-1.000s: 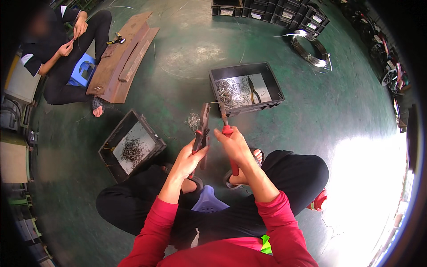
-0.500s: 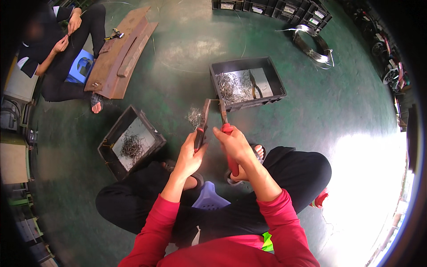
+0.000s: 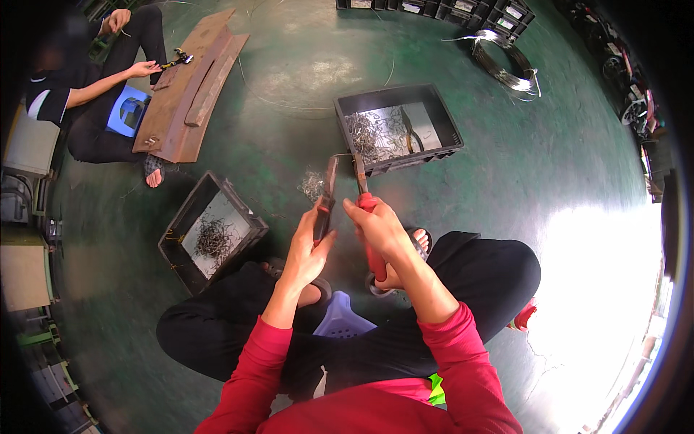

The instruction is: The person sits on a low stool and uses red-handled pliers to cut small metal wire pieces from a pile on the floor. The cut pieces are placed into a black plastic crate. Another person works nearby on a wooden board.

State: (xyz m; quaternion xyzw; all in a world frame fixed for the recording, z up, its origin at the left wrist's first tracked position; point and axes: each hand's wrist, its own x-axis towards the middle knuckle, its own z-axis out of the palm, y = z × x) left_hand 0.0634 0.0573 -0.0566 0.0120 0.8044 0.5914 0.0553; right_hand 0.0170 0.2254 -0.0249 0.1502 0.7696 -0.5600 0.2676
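Note:
My left hand (image 3: 305, 249) is closed around pliers (image 3: 327, 189) with dark and red grips, their jaws pointing away from me. Beside it, my right hand (image 3: 381, 230) grips red-handled pliers (image 3: 361, 176). A thin short wire (image 3: 343, 155) spans the two jaw tips, curved at its left end. Just past the left pliers, a small heap of wire bits (image 3: 311, 185) lies on the green floor. Beyond my right pliers stands a black crate (image 3: 450, 123) holding bent wire pieces (image 3: 365, 136) and yellow-and-black pliers (image 3: 412, 130).
Another black crate (image 3: 173, 253) with a wire pile (image 3: 215, 239) stands left of my knee. A wire coil (image 3: 502, 69) lies far right, near stacked crates (image 3: 463, 13). Far left, a person (image 3: 83, 90) sits beside a rusty steel piece (image 3: 184, 94) and a blue stool (image 3: 129, 112).
The wire between my pliers now bends at its left end, and the left jaws have tilted slightly. The other person's hands have parted, one reaching to a tool on the steel piece.

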